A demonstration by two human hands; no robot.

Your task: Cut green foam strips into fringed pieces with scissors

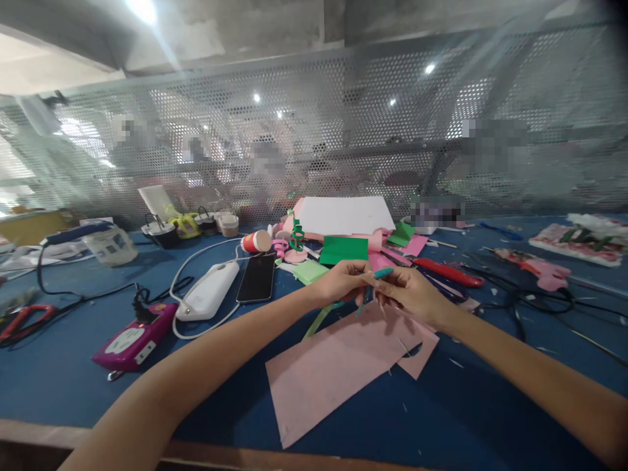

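Observation:
Both hands meet above a pink sheet that has a notch cut into its right end. My left hand is closed, its fingertips pinched against those of the other hand. My right hand is closed too, with a narrow teal strip showing at its thumb and fingers. Another teal end hangs below the fingertips; whether it belongs to the same strip, I cannot tell. The fingers partly hide what lies between them. Under the left wrist a light green strip sticks out.
Beyond the hands lie green paper, a white sheet and a red-handled tool. A phone, white power bank and purple power strip sit left. A pink glue gun with cables is at right.

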